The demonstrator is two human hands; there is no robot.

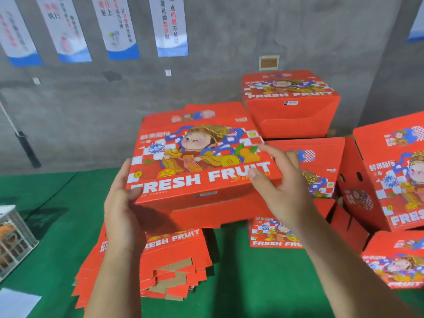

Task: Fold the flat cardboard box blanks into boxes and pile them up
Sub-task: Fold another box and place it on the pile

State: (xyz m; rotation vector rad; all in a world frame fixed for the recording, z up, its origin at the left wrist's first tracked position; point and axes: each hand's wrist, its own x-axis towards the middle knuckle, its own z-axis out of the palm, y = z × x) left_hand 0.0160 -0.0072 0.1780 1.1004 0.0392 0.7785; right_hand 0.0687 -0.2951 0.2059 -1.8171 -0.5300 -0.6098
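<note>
A grey concrete wall (229, 42) fills the far side, w/ white-and-blue banners (171, 26) hung along its top left. A green floor covering (252, 283) is spread across the near area.

At centre a red box blank (202, 161), printed "FRESH FRUIT" w/ a cartoon figure, is held up off the floor, printed face up, partly opened. Its left near corner is gripped by the left hand (124, 214), thumb on the front edge and fingers curled under. Its right edge is touched by the right hand (277, 182), fingers fairly straight and spread, thumb laid on the printed top; not a closed grip.

Under and near-left of it a stack of flat blanks (160, 267) lies on the green covering. Folded boxes are piled at right: one far box (291, 104) by the wall, a tall one (394, 175) at the right edge, a small one (394, 265) near-right.

A white crate (13, 239) is seen at the left edge; a white sheet (16, 304) lies at near left.
</note>
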